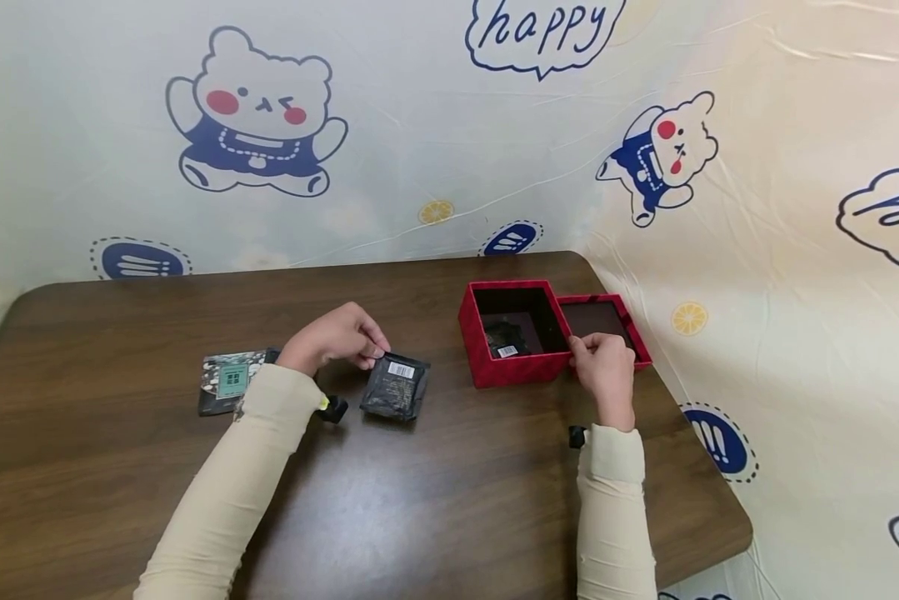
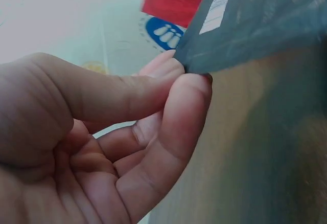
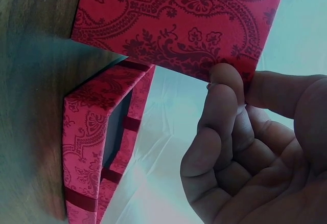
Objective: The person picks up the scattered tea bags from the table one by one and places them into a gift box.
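Observation:
My left hand (image 1: 334,338) pinches the top corner of a dark, flat sachet (image 1: 395,388) with a white barcode label. In the left wrist view, thumb and fingertips meet at the corner of that sachet (image 2: 255,27). Over on the right, my right hand (image 1: 606,372) grips the right front rim of an open red box (image 1: 520,368) between thumb and fingers. Its wall (image 3: 179,24) shows a dark paisley pattern in the right wrist view. Another dark sachet (image 1: 503,333), also barcoded, lies inside the box.
The red lid (image 1: 641,343), dark inside, lies right of the box, partly behind my right hand. A sachet with a teal label (image 1: 232,380) lies left of my left forearm. A printed cloth wall (image 1: 397,125) stands behind the brown wooden table (image 1: 104,350).

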Tool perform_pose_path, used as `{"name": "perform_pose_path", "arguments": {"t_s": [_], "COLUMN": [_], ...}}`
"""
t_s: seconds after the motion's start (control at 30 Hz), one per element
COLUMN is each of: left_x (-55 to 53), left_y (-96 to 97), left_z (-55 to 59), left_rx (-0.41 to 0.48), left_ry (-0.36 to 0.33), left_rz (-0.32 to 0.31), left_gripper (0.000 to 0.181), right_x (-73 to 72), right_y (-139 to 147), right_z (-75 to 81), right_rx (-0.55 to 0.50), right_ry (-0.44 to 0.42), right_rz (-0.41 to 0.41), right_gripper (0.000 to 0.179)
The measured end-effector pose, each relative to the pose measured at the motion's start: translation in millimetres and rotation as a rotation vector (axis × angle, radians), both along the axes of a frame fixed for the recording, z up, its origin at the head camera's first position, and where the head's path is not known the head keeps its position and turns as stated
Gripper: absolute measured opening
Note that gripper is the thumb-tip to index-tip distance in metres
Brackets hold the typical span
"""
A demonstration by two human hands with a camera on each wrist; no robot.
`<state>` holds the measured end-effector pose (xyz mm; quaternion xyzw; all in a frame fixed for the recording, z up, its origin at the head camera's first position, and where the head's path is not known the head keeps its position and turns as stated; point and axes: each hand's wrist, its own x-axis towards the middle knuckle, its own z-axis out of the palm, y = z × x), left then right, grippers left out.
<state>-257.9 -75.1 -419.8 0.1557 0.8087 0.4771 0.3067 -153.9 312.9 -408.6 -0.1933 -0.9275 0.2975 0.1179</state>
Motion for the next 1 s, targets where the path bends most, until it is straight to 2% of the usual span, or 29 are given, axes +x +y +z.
{"name": "perform_pose_path", "arguments": {"t_s": [0.17,0.3,0.53,0.8,1.0], "left_x": [-0.2,-1.6,-5.0,-7.2,-8.3], "left_y": [2.4,5.6,15.0,27.1,32.1], "left_z": [8.5,12.9,21.1,27.6,31.2], "left_rx": [0.031,0.070,0.206,0.356,0.431], "left_ry": [-0.012,-0.025,-0.064,-0.113,-0.125], "left_rz": [0.041,0.113,0.240,0.415,0.484], "left_gripper": [0.010,0.011,0.018,0.024,0.027], "right_x": [-0.7,-1.4,-0.8,-1.3,-1.5], "right_y": [0,1,1,1,1], "right_z": [0.7,0.4,-0.5,-1.5,-1.3], "right_rx": [0.005,0.014,0.004,-0.003,0.007], "right_ry": [0.006,0.013,-0.004,0.002,0.013], "right_rz": [-0.002,0.009,0.007,0.008,0.009], "right_gripper": [0.034,0.034,0.034,0.034,0.034]}}
